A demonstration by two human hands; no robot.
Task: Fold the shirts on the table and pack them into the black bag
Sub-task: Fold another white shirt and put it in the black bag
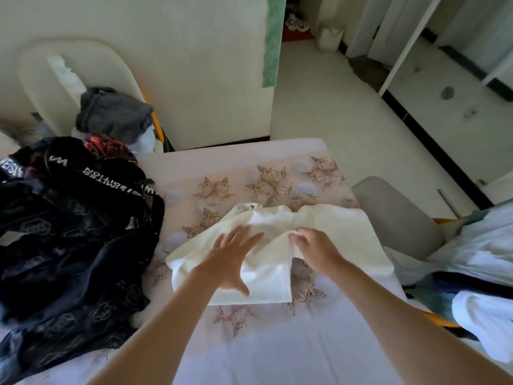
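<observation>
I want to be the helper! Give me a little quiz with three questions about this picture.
1. True or false: the left hand lies flat on the white shirt.
2. What does the right hand do? A) pinches a fold of the shirt B) holds a cup C) waves in the air
3. Fill in: the black bag lies to the ___ of the shirt.
Key: 1 true; 2 A; 3 left.

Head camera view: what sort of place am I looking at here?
Likely a room in a home: a floral-cloth table with a white shirt on it, clothes heaped on a cream chair, a doorway behind.
</observation>
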